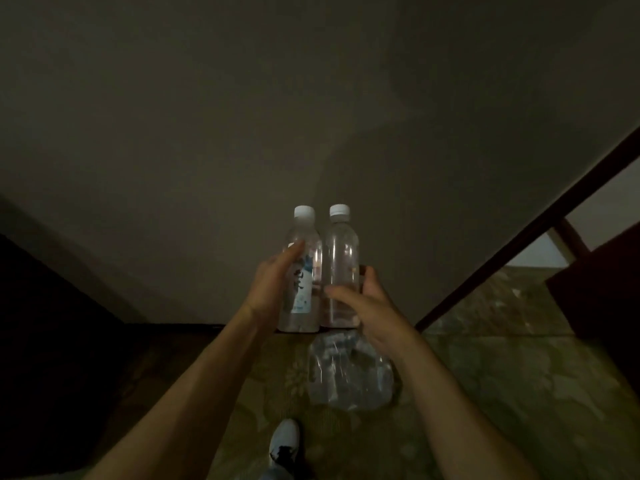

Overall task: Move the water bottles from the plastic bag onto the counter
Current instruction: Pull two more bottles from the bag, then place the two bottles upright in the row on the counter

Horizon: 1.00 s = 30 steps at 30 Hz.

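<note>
Two clear water bottles with white caps stand upright side by side in front of me. My left hand (273, 289) wraps the left bottle (304, 258), which has a blue and white label. My right hand (367, 303) grips the right bottle (341, 251) near its lower half. Their bases are level with the dark edge where the wall meets the floor. I cannot tell whether a counter surface is under them. A clear plastic bag (349, 372) lies crumpled on the floor just below the bottles, with more bottle shapes faintly showing inside.
A plain dim wall (311, 98) fills the upper view. Patterned carpet (502, 375) covers the floor. A dark wooden frame (519, 237) slants up on the right, with dark furniture (595, 289) beyond it. My foot in a light shoe (285, 441) stands below the bag.
</note>
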Each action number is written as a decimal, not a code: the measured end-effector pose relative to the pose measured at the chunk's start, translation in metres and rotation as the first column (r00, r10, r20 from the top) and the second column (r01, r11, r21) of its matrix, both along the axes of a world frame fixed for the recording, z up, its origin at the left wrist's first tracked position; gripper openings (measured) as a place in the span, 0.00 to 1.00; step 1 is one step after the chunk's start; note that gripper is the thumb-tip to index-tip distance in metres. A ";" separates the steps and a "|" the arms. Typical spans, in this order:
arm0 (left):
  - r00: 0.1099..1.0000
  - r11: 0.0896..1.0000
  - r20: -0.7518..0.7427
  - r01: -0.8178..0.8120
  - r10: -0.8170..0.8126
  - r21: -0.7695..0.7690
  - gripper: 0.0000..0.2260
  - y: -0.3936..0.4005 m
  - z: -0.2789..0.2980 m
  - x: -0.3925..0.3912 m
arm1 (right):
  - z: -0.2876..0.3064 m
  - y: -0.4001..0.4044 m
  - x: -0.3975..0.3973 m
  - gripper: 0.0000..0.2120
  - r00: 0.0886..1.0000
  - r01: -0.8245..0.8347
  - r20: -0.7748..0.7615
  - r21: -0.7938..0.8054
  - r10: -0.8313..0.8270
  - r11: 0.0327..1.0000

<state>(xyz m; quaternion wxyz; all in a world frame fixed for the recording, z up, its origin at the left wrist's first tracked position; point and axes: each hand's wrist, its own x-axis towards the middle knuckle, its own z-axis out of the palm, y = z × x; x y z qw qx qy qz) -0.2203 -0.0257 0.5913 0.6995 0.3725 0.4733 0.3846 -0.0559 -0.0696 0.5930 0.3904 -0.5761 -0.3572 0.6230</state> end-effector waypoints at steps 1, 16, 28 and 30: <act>0.999 0.999 -0.020 -0.030 0.030 0.037 0.25 -0.004 0.007 -0.003 | 0.005 -0.002 -0.005 0.34 1.000 -0.014 0.014 0.026 0.013 1.000; 0.915 0.830 -0.145 -0.264 0.378 0.492 0.22 -0.054 0.122 -0.111 | 0.116 -0.002 -0.100 0.19 0.981 -0.190 0.124 0.416 0.152 0.889; 0.821 0.675 -0.169 -0.310 0.545 0.669 0.19 -0.085 0.168 -0.276 | 0.164 -0.010 -0.264 0.20 0.962 -0.261 0.216 0.573 0.164 0.776; 0.806 0.652 -0.162 -0.323 0.569 0.686 0.19 -0.094 0.174 -0.310 | 0.169 -0.016 -0.297 0.20 0.959 -0.277 0.223 0.587 0.177 0.761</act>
